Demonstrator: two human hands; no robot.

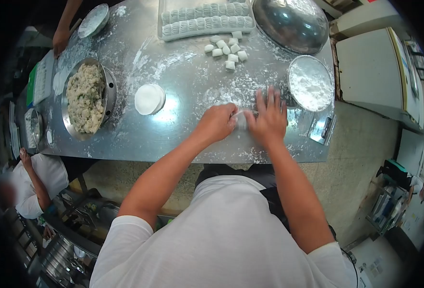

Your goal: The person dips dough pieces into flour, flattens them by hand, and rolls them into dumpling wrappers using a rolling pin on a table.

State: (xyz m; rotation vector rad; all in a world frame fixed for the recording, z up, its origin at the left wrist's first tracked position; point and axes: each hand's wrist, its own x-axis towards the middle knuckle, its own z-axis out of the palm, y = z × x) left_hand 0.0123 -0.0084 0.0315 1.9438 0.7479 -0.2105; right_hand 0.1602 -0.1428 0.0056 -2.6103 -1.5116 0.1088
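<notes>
While the left hand (pixel 219 122) curls its fingers narrowly on the edge of a thin piece of dough (pixel 242 118), the right hand (pixel 271 117) lies flat beside it, fingers spread wide; blur hides whether anything sits under its palm. The dough lies between the two hands, near the front edge of the table (pixel 140 140), toward its right side. Flour is scattered around both hands.

Beyond them is a loose cluster of small dough lumps (pixel 226 49), and behind it, at the far edge, a tray (pixel 161 34) with rows of dumplings (pixel 207 16). Left of the hands lies a stack of round wrappers (pixel 149 99). A bowl (pixel 331 91) of flour (pixel 311 81) stands by the right edge, with a shiny metal piece (pixel 321 128) nearer the front right corner and a large metal dome (pixel 293 24) at the far right corner. Toward the left end, a metal bowl (pixel 65 113) carries a heap of filling (pixel 85 100); past it, a co-worker's hand (pixel 60 41) reaches in.
</notes>
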